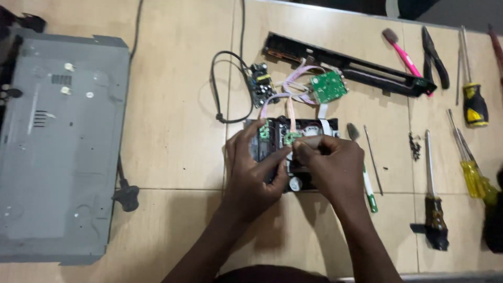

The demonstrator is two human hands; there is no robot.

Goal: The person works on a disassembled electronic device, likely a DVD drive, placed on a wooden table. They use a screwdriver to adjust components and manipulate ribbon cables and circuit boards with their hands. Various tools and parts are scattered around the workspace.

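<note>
Informal electronics repair spot, work done on tiled floor (173, 136), not bench. Both hands (293, 167) on opened black mechanism (298, 131). Left of hands: grey metal casing (63, 147), removed. Just beyond hands: bare circuit boards (327, 86) on ribbon cables, black front panel (346, 65). Right of hands: screwdrivers (474, 102), pliers (435, 57), pink brush (401, 50), loose screws (415, 145) scattered on tiles. Power cord (217, 89) trailing beyond hands.

Drive mechanism (304, 131) mostly hidden beneath both hands' grip.
</note>
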